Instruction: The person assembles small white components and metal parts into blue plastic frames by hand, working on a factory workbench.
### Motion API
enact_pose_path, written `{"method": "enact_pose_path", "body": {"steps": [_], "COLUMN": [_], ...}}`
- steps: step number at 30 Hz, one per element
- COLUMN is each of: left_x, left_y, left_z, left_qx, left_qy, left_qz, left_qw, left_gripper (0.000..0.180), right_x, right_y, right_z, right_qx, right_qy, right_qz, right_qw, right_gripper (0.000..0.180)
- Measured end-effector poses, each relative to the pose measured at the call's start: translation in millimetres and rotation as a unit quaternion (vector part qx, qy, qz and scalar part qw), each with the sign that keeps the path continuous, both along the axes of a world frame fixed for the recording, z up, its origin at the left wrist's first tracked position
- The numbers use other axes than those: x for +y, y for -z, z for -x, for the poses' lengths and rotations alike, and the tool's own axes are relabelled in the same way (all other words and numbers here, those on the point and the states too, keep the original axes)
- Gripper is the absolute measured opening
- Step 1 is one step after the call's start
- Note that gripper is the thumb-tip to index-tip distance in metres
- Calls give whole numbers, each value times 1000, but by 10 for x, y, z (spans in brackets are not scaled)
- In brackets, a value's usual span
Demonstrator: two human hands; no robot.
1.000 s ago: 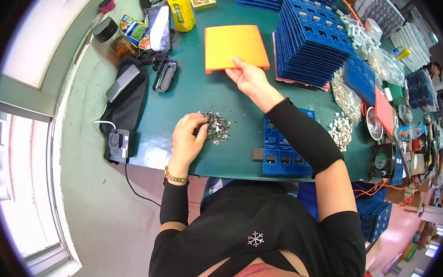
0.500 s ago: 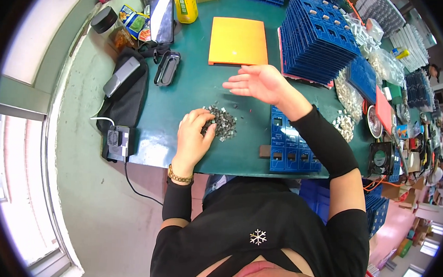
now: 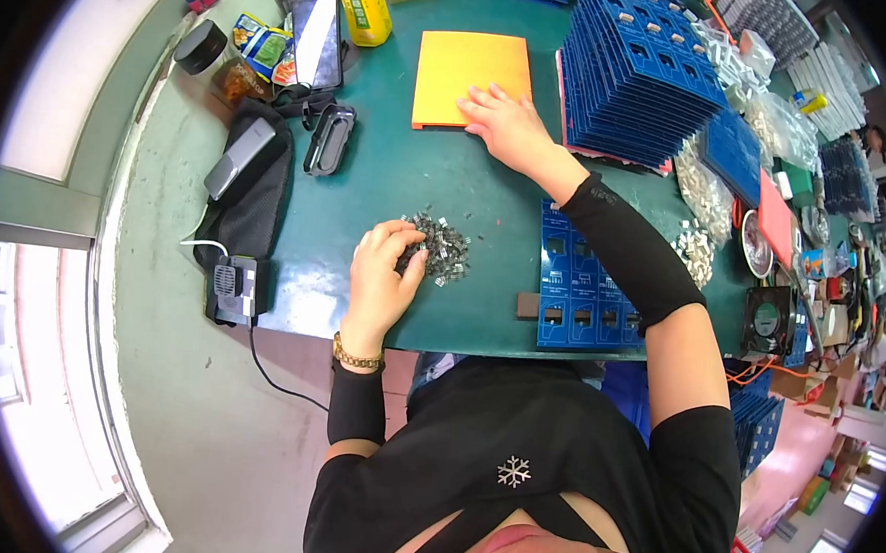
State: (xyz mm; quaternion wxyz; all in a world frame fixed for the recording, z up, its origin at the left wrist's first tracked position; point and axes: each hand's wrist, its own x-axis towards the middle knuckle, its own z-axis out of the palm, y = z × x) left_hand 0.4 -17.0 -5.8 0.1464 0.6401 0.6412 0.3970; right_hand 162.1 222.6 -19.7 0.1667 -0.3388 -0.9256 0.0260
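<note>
Orange as seen in the head view, the flat panel (image 3: 448, 77) is best steadied lightly, and the small metallic pieces (image 3: 448, 249) best pinched singly. The panel's near right part is covered by the right hand (image 3: 509, 130), loosely spread, nothing gripped; the pieces' left edge is met by the half-curled left hand (image 3: 381, 268), whose hold cannot be told.

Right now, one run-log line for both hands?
left hand: curled at small-parts pile | right hand: spread over orange panel | blue panel: right of small-parts pile

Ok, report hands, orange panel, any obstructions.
Left hand at small-parts pile. Right hand over orange panel, near-right corner. Blue stack to its right, not covering it.
</note>
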Motion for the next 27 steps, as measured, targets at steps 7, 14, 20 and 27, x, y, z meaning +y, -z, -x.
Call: {"method": "enact_pose_path", "body": {"steps": [7,14,20,27], "left_x": [10,133,577,732], "left_y": [9,-37,-297,-99], "left_z": [-8,-69,-275,-425], "left_qx": [-7,12,130,194], "left_qy": [-13,-17,59,73], "left_qz": [8,-22,23,92], "left_qw": [1000,1000,989,974], "left_gripper": [17,10,11,13], "right_x": [50,-215,-747,-977], "right_y": [21,-280,-697,-227], "right_z": [-15,-548,-1844,-3217], "right_qx": [26,153,177,368], "right_qy": [1,-119,15,282], "right_qz": [30,-33,56,216], "right_qw": [999,980,983,859], "right_gripper": [42,35,17,16]}}
